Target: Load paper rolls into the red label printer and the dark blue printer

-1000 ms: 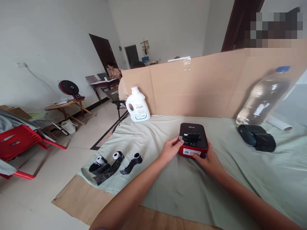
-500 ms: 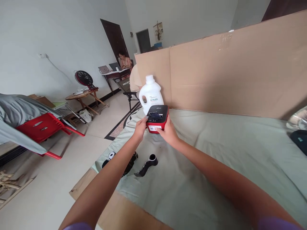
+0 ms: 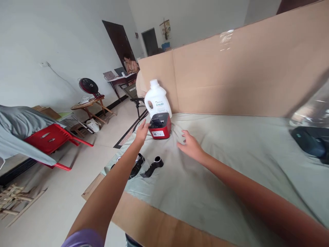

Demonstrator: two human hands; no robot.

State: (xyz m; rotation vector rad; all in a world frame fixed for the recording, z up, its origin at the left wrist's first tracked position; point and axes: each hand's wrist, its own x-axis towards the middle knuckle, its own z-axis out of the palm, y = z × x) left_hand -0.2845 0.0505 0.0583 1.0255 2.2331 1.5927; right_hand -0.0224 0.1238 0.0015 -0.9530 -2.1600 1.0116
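A box-shaped red device with a black top and a white label on its front stands on the grey-green cloth. My left hand is close by its left side, fingers outstretched; whether they touch it I cannot tell. My right hand hovers to the right of the device, apart from it, with fingers open and nothing held. Directly behind the device rises a white jug with a handle. Nearer to me lies a curved black piece with a round open end, beside other black items partly hidden by my left forearm.
A tall cardboard sheet stands along the back of the table. On the right are a dark object and clear plastic wrap. Left on the floor are a red stool and a fan on a small table. A person sits far back.
Both hands were on the red device; the right hand has let go and moved right. The device now rests in front of the jug. The view has shifted a little to the right.
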